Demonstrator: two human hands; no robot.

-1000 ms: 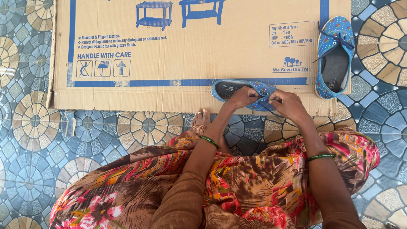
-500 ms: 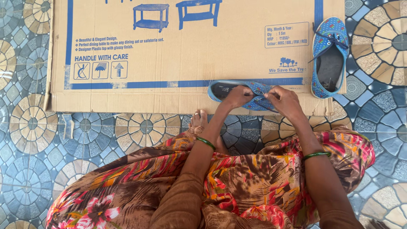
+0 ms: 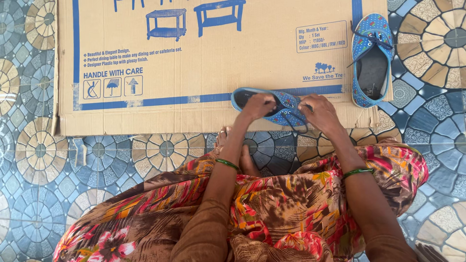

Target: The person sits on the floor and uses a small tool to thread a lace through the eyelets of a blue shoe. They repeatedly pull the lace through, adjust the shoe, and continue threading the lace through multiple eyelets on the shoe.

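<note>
Now both the left hand [image 3: 258, 104] and right hand [image 3: 318, 112] pinch the blue dotted canvas shoe [image 3: 281, 104] by its dark laces near the printed flattened cardboard sheet's [image 3: 204, 63] front edge, so a hard tug could slide it off.

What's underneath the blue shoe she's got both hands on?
The blue shoe lies on flattened brown cardboard, over patterned floor tiles. Her left hand and right hand hide part of it.

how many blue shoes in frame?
2. One blue shoe lies sideways on the cardboard sheet, under the left hand and right hand. The second blue shoe lies apart at the sheet's right edge, untouched. None seem hidden.
</note>
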